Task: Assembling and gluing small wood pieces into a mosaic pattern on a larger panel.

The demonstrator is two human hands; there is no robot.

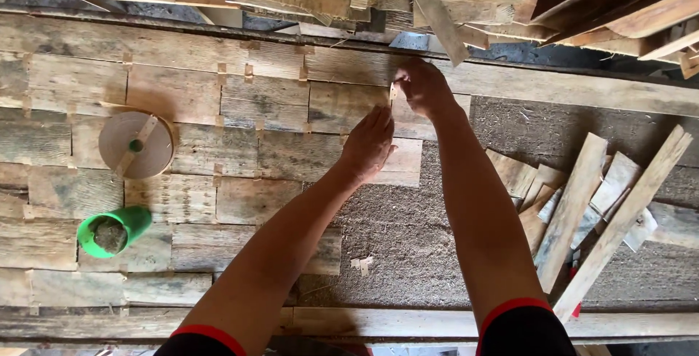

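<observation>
Pinching one small strip of tape (392, 94) between its fingers, the right hand (424, 88) rests on the veneer sheets (262, 123). Left hand (369, 143), fingers extended, presses beside it. One tape roll (136, 145), one green cup (114, 231) lie left.

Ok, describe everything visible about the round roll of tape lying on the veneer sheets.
The roll of tape is a flat, wide disc of pale brown paper tape, wound tight around a small green core at its middle. It lies on its side on the patchwork of grey-brown veneer pieces, left of both hands and above the green cup. A loose strip of the same tape lies slantwise across its top face. Neither hand touches it; only the veneer beneath does.
</observation>
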